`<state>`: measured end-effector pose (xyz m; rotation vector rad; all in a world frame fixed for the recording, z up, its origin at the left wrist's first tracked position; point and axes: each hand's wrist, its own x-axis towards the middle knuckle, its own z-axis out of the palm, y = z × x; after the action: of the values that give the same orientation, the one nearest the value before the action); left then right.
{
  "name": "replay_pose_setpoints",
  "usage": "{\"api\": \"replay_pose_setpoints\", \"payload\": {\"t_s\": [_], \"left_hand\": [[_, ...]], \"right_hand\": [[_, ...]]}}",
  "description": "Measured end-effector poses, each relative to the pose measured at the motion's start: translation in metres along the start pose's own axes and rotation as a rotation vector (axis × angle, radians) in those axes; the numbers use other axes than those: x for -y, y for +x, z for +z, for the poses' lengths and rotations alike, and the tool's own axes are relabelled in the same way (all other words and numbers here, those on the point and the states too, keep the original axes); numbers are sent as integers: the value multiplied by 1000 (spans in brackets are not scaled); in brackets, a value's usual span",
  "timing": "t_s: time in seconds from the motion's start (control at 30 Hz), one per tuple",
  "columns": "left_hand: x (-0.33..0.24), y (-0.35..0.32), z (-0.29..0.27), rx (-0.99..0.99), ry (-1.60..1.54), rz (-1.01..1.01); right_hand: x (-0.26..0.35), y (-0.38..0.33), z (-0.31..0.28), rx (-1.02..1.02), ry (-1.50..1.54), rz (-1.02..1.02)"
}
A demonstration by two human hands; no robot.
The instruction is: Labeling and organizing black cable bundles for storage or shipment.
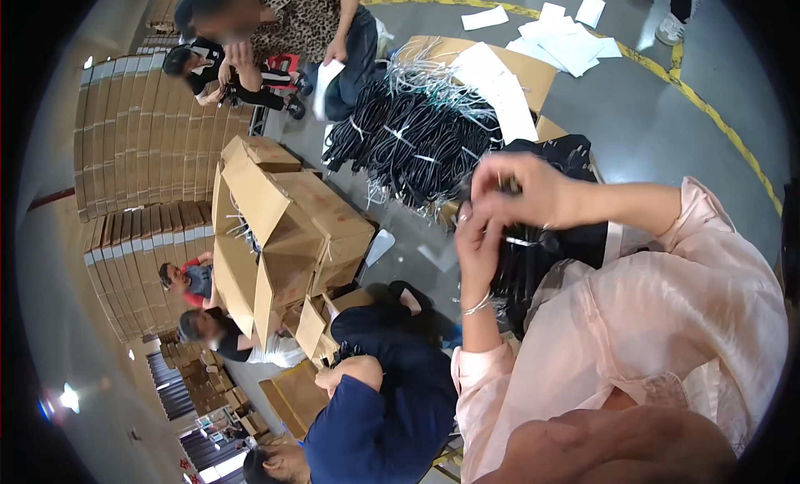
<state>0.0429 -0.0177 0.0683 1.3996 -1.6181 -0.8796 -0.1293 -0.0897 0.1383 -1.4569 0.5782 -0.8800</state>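
An open cardboard box (287, 226) stands on the grey floor (633, 117) with its flaps splayed, thin white ties poking out of the gap at its side; what else is in it I cannot tell. Beyond it a flattened carton (525, 72) carries a heap of black cable bundles (417, 138), each coil cinched with a white tie, with white paper sheets (500, 88) lying over the far edge. More sheets lie scattered further off by the yellow floor line. The person in the pale pink shirt holds one black cable coil (533, 255) up in front of the chest, above the lap: it is glossy, wound in tight loops, with a thin white tie across it. The left hand (477, 242) has its fingers closed round the coil's upper end, and the right hand (521, 188) pinches its fingers together on the tie just above. A person in dark blue (383, 401) crouches just to the left.
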Motion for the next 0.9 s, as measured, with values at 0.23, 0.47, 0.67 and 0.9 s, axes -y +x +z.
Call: {"api": "replay_pose_setpoints", "payload": {"t_s": [0.23, 0.47, 0.67, 0.9], "left_hand": [[-5, -2, 20, -19, -20, -163], [-12, -9, 26, -200, -428, -216], [-68, -3, 26, -180, -21, 72], [-54, -11, 33, 62, 193, 295]], "right_hand": [[-18, 9, -5, 71, 36, 42], [-64, -12, -21, 122, -719, -402], [-91, -4, -33, 199, -968, -498], [-115, -18, -52, 307, -874, -368]]}}
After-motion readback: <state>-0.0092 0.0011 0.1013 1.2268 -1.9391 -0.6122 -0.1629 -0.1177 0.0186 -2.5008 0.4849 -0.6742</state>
